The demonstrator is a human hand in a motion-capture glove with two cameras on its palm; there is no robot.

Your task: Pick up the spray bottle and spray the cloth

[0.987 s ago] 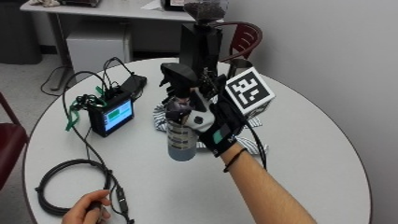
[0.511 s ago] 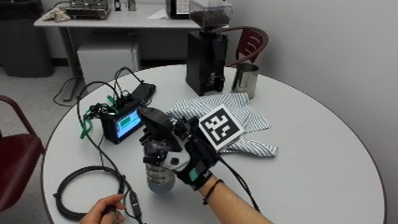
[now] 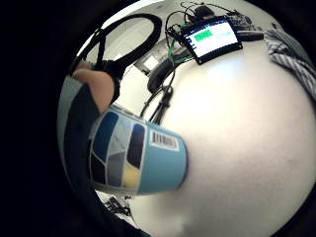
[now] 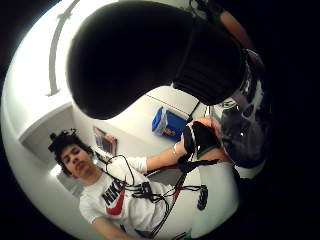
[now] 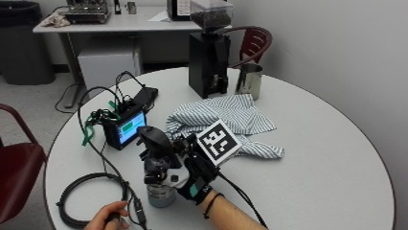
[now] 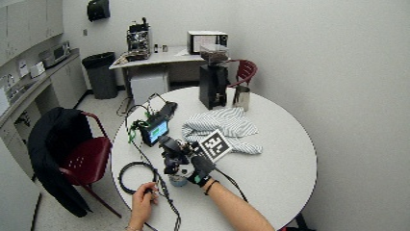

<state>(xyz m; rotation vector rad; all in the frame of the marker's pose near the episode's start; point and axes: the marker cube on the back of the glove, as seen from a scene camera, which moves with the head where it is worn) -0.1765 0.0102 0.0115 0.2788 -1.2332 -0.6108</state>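
Held the spray bottle [image 5: 159,175] upright on the round table [image 5: 319,191] in the gloved right hand [image 5: 198,177]; fingers curled round its neck; striped cloth [image 5: 223,120] lay just beyond.

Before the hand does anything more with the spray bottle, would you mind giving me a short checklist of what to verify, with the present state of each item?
1. Bottle in hand: ok. The gloved right hand grips the spray bottle around its neck.
2. Bottle upright: ok. Its base is at the white table; whether it touches cannot be told.
3. Cloth in place: ok. The striped cloth lies bunched on the table beyond the hand.
4. Nozzle aimed at cloth: cannot tell. The black spray head seems to point toward the small screen device rather than the cloth.
5. Finger on trigger: cannot tell.
6. Nearby items: the screen device and its cables lie close to the bottle.
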